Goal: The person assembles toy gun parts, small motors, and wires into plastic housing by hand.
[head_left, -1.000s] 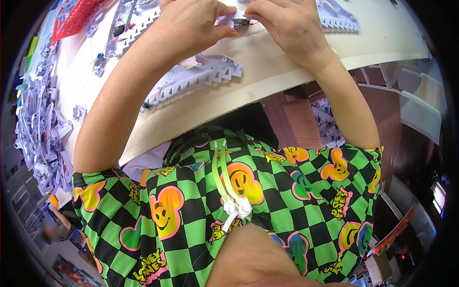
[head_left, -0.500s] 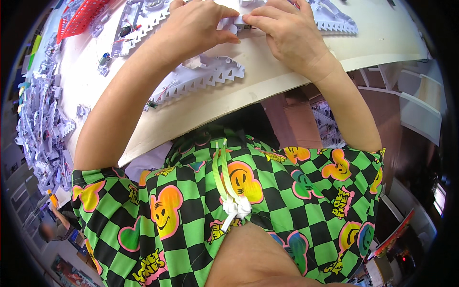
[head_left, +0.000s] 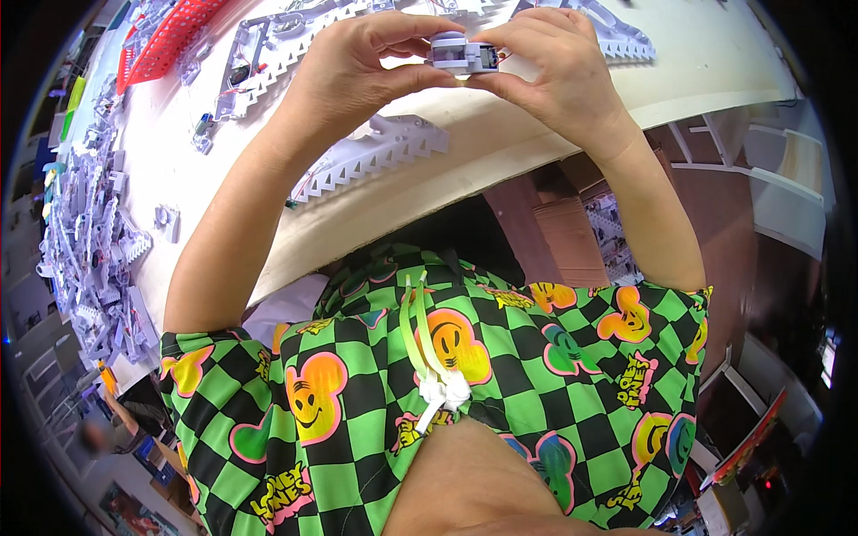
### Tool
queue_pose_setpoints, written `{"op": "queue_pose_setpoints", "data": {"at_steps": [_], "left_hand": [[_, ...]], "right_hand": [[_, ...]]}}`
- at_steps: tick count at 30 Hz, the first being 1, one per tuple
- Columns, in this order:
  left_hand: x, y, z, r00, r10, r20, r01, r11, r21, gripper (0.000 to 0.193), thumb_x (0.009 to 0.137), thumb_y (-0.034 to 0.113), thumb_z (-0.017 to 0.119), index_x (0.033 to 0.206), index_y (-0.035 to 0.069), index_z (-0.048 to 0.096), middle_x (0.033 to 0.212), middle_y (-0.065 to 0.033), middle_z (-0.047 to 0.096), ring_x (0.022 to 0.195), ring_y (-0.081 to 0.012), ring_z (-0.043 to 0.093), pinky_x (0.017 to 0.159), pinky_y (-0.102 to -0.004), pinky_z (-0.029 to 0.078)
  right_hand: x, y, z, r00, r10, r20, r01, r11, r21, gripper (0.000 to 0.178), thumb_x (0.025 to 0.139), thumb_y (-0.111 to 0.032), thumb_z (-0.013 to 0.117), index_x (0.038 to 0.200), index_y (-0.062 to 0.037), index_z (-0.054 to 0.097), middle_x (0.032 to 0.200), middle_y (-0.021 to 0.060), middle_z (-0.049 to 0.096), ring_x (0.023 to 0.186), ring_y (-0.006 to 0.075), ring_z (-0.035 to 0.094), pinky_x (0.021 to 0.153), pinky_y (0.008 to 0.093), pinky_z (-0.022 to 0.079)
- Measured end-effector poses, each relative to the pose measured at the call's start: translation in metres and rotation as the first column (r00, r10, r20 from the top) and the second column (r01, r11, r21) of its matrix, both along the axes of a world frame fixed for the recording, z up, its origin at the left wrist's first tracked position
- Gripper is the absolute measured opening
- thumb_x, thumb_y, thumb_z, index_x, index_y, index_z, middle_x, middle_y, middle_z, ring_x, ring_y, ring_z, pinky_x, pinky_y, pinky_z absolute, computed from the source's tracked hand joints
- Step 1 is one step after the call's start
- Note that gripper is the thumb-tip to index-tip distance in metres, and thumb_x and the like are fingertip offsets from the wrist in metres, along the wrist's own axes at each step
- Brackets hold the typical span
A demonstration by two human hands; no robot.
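A small pale-grey plastic housing (head_left: 451, 55) is held up over the table between my two hands. It has a rounded end and a dark, box-like insert at its right side. My left hand (head_left: 371, 58) pinches the rounded end with thumb and fingers. From the other side, my right hand (head_left: 559, 71) grips the end with the dark insert, where a bit of reddish wire shows. Under my left wrist lies a white plastic piece with a sawtooth edge (head_left: 380, 152). Another toothed piece (head_left: 617, 40) lies beyond my right hand.
A toothed frame with wires and small circuit parts (head_left: 255, 67) lies left of my left hand. A red perforated basket (head_left: 165, 45) stands at the far left. Grey plastic parts (head_left: 85, 241) are heaped along the table's left side. A cardboard box (head_left: 567, 241) sits below the table edge.
The small housing has come up into clear view between my hands, turned so its dark insert shows. Both hands have moved lower and closed around its ends.
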State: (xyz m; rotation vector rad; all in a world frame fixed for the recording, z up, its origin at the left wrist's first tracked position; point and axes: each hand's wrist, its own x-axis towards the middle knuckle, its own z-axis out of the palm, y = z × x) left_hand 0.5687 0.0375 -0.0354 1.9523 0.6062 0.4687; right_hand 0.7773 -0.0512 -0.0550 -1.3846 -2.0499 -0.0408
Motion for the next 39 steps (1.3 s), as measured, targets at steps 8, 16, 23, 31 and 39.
{"op": "queue_pose_setpoints", "data": {"at_steps": [8,16,23,31,39], "left_hand": [[0.001,-0.005,-0.008,0.991,-0.010,0.132,-0.066,0.829,0.555,0.032,0.077,0.010,0.075,0.107,0.005,0.068,0.094,-0.0108,0.070,0.082,-0.0199,0.068,0.073,-0.0294,0.054],[0.017,0.001,0.013,0.997,0.073,-0.014,-0.056,0.868,0.493,0.037,0.073,0.006,0.076,0.109,0.008,0.069,0.104,-0.0073,0.068,0.093,-0.0193,0.066,0.082,-0.0295,0.052],[0.056,0.012,0.030,0.997,0.070,0.036,-0.074,0.696,0.715,0.036,0.073,0.006,0.077,0.108,0.011,0.070,0.104,-0.0059,0.064,0.087,-0.0166,0.064,0.077,-0.0289,0.052],[0.134,0.018,0.007,0.999,0.001,0.051,-0.034,0.761,0.648,0.030,0.076,0.010,0.073,0.104,0.004,0.066,0.098,-0.0150,0.064,0.091,-0.0330,0.063,0.082,-0.0426,0.047],[0.178,0.038,-0.021,0.996,-0.011,0.085,-0.055,0.680,0.731,0.028,0.076,0.005,0.069,0.104,0.009,0.067,0.102,-0.0112,0.064,0.091,-0.0303,0.064,0.077,-0.0378,0.052]], "right_hand": [[0.004,0.007,-0.008,0.989,0.098,-0.112,-0.087,0.992,0.096,0.033,0.068,-0.022,0.079,0.097,-0.0105,0.069,0.083,0.0036,0.065,0.088,0.0212,0.058,0.082,0.0358,0.033],[0.020,0.012,-0.011,0.999,0.000,-0.033,0.005,0.988,0.153,0.047,0.071,-0.032,0.078,0.112,-0.0124,0.066,0.102,0.0027,0.066,0.100,0.0221,0.058,0.089,0.0353,0.038],[0.135,-0.006,-0.022,0.807,-0.576,-0.130,0.589,0.799,0.121,0.028,0.089,-0.023,0.060,0.113,-0.0091,0.065,0.109,0.0113,0.065,0.103,0.0278,0.059,0.091,0.0356,0.045],[0.150,-0.007,-0.063,0.770,-0.636,-0.061,0.636,0.771,-0.008,0.028,0.088,-0.031,0.060,0.111,-0.0168,0.065,0.105,0.0063,0.067,0.106,0.0250,0.058,0.091,0.0424,0.041],[0.138,-0.011,-0.053,0.773,-0.632,-0.050,0.634,0.773,0.027,0.028,0.089,-0.030,0.059,0.112,-0.0158,0.065,0.108,0.0074,0.066,0.108,0.0253,0.058,0.093,0.0430,0.040]]}}
